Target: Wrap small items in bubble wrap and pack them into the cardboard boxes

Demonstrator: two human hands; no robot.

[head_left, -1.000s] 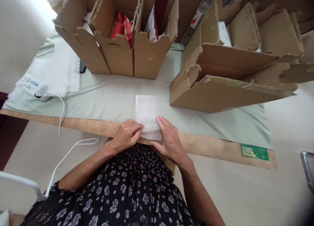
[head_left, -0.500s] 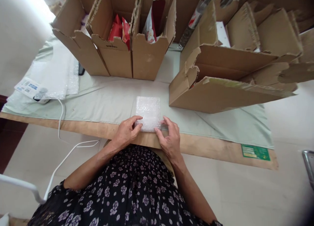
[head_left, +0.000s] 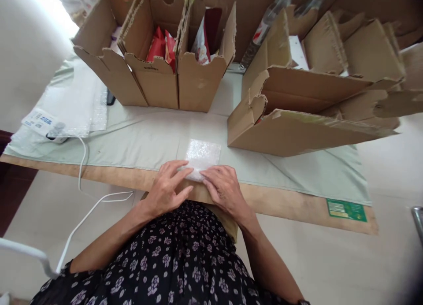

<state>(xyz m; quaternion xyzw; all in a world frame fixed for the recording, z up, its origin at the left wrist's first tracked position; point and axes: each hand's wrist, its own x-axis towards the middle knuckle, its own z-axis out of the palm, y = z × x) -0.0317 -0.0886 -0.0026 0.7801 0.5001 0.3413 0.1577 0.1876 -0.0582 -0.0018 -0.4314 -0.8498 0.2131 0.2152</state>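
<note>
This is a small packing station. Along the table's [head_left: 291, 201] far edge, a row of open cardboard boxes [head_left: 155, 82] holds red packets [head_left: 161, 45]. Torn, flattened cartons [head_left: 297, 131] pile up at its right end. Bubble mailers [head_left: 74, 104] and printed labels [head_left: 38, 119] lie at its left end, and a bubble-wrap pad [head_left: 204, 153] sits at its near edge.

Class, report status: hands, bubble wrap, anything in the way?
Left hand, right hand: open, fingers flat. Both press bubble wrap on cloth. Box behind, apart.
</note>
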